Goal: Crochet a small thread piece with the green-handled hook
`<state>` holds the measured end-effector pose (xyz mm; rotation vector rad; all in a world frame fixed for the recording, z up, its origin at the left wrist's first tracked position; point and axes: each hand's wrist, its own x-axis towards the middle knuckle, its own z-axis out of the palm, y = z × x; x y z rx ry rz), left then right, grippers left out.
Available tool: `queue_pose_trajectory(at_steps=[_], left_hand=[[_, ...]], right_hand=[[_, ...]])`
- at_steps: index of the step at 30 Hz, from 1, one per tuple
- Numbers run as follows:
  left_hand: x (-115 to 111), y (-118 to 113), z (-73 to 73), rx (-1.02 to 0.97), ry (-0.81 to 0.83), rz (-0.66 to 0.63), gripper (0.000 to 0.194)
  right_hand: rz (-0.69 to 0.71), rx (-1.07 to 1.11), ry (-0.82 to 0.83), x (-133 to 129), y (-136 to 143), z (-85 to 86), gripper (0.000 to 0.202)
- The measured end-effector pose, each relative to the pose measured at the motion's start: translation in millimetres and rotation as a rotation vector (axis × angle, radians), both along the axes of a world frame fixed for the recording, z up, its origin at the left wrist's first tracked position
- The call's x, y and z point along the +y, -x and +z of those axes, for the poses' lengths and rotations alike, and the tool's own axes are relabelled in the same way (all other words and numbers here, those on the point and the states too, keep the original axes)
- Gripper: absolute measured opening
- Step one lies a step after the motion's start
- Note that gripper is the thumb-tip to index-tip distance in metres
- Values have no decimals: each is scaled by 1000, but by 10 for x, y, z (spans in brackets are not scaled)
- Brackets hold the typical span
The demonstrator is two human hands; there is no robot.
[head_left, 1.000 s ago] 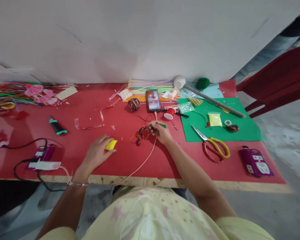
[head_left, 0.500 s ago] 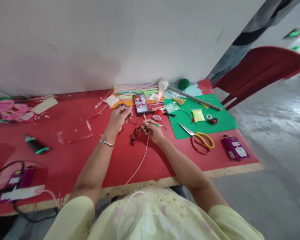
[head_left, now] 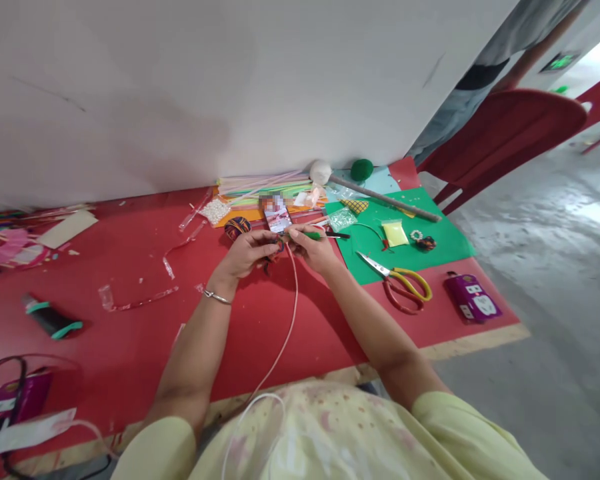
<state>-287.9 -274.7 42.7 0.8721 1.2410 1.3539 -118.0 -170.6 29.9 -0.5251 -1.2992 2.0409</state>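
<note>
Left hand [head_left: 249, 255] swings in to meet right hand [head_left: 314, 251] over yarn piece [head_left: 268, 267]

Fingertip to fingertip at a red counter [head_left: 253, 347], I bring both hands onto one small, dark, multicoloured piece. Half a second ago my left hand is raised well apart from my right; now its fingertips sit just beside the other's, below the phone [head_left: 277, 220], and the yarn ball [head_left: 237, 228] it was covering shows almost whole again.

The yarn piece lies between my fingers, its dark lower part showing beneath the left ones; whether that part touches the counter I cannot tell. My left grip is narrow, thumb and fingers apparently pinched on the yarn. My right grip is closed on a green-handled tool [head_left: 313, 235], its handle pointing right; the working tip is lost among my fingers, so I cannot say whether it sits in a loop.

To my eye, the change marks a turn to close, two-handed work, the left steadying while the right steers.

A pale pink cable [head_left: 295, 301] runs down toward my lap. Off to the right, untouched, scissors [head_left: 391, 273] lie with blades on a green sheet [head_left: 447, 233], near a yellow packet [head_left: 395, 233].
</note>
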Motion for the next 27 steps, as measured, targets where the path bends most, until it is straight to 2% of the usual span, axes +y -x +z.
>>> queue_pose_trajectory(at_steps=[4,9,12,18,21,23,25,27], left_hand=[[13,-16,-1,-20,-29,77,34],[51,-23,-38,93,-88,184,27],[65,-33,-51,150,-118,178,26],[63,-41,-52,108,-48,150,30],[52,-19,-18,62,-35,174,28],[44,13,5,-27,-4,203,28],[38,50,17,-126,13,210,28],[34,75,14,-189,24,198,29]], right_hand=[[-22,-65,-54,31,-31,-27,39],[-14,-104,-135,39,-53,13,42],[25,-117,-73,28,-49,46,47],[148,-128,84,-37,-57,141,54],[207,-184,-13,-38,-73,126,58],[219,-250,-123,3,-78,65,52],[174,-306,-253,75,-76,-23,42],[49,-351,-412,156,-69,-103,33]])
